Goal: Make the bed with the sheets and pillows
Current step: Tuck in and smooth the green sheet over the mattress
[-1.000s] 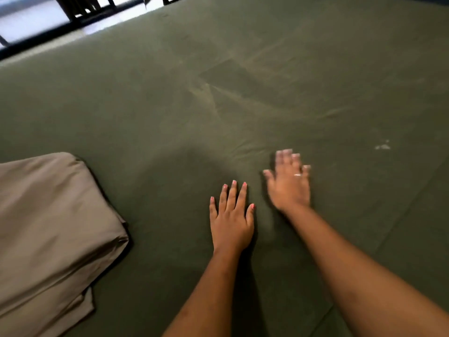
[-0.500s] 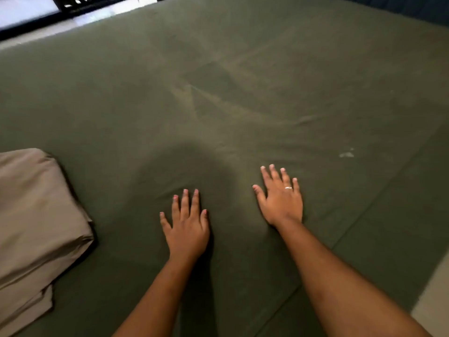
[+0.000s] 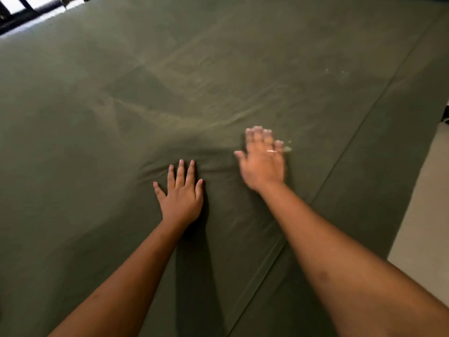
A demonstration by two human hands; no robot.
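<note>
From my feed, the sheet [image 3: 218,69] fills nearly the whole view ahead. The left hand [image 3: 181,198] lies flat on it near the middle. The right hand [image 3: 263,164] lies on it just beside, to the right and slightly farther off. Creases run behind both hands. Floor [image 3: 425,203] lies right of the sheet's edge, and bars [image 3: 14,13] stand behind its far left corner.

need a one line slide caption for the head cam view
Left hand and right hand lie flat, fingers spread, on a creased dark green sheet.
</note>
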